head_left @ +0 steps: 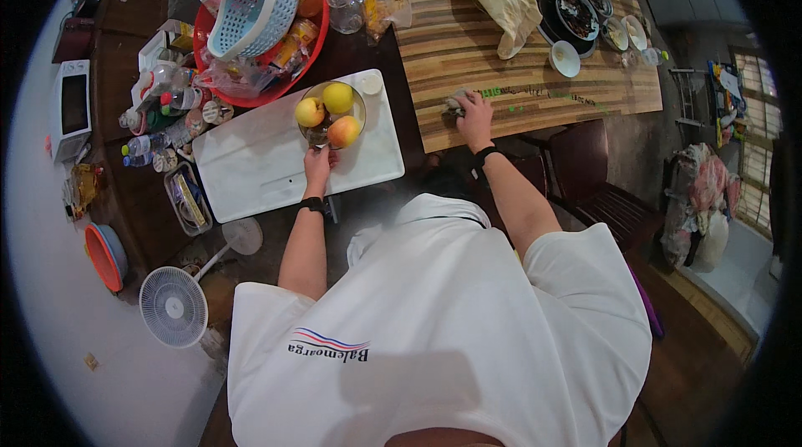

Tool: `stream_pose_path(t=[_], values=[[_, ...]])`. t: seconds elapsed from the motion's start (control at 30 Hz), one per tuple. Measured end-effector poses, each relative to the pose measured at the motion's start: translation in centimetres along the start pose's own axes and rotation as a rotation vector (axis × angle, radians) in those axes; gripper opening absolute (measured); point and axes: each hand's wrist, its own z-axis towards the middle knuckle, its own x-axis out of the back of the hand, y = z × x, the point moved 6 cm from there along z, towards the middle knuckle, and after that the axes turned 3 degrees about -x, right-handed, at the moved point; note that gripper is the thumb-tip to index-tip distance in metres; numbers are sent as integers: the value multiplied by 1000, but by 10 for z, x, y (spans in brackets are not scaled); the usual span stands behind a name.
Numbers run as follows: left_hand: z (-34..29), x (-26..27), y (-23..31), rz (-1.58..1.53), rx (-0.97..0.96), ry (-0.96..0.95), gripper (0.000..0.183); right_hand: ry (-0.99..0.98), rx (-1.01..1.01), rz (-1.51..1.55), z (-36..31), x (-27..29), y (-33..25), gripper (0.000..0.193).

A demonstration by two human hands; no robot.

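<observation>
My left hand point(317, 170) is closed at the near rim of a clear glass bowl point(363, 119). Three pieces of fruit that look like apples lie in the bowl: a yellow one point(337, 98), a yellow-red one point(310, 112) and a redder one point(343, 132). Beneath the bowl is a white tabletop point(259, 167), with a small white cup point(372, 82) beside it. My right hand point(474, 119) presses a bunched grey cloth point(456, 103) onto the near left part of a wood-striped table point(535, 71). The fingers of that hand partly hide the cloth.
A red basin point(200, 38) holding a light-blue basket point(255, 17) and packages stands far left. Several bottles point(159, 79) crowd beside it. Dishes, a dark pot point(576, 12) and a cream cloth point(501, 4) occupy the striped table's far side. A white fan point(174, 307) stands left; a chair point(585, 167) right.
</observation>
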Motion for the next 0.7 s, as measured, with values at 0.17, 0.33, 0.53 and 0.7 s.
stream_pose_path(t=[0.17, 0.33, 0.53, 0.7], values=[[-4, 2, 0, 3, -8, 2, 23, 4, 142, 46, -7, -13, -51, 59], [-1, 3, -3, 72, -1, 4, 22, -39, 172, 85, -5, -2, -48, 59], [-2, 2, 1, 90, 16, 42, 23, 43, 90, 114, 9, 14, -3, 61], [1, 4, -2, 43, 43, 63, 24, 64, -23, 95, 27, 43, 48, 59]])
